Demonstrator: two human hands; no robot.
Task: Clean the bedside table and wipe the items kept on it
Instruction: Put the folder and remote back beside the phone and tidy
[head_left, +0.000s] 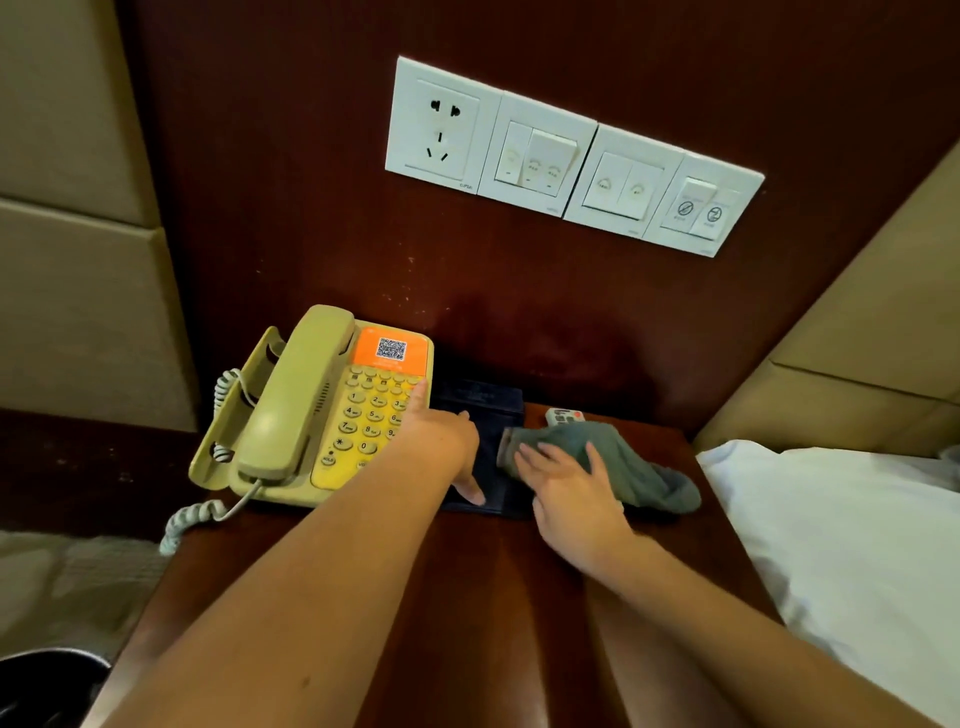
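A dark wooden bedside table (498, 561) carries a beige corded telephone (311, 410) on its left side. Right of the phone lies a flat dark folder (488, 415). My left hand (441, 441) rests on that folder with straight spread fingers, one fingertip reaching the phone's keypad edge. My right hand (566, 483) lies flat on a grey-green cloth (639, 473), pressing it on the folder's right edge. A small white remote (563, 415) peeks out behind the cloth.
A white pillow (852, 545) borders the table on the right. Padded beige headboard panels (78, 291) flank both sides. A white socket and switch plate (566, 156) is set in the wooden wall above. A dark bin (47, 680) sits at lower left.
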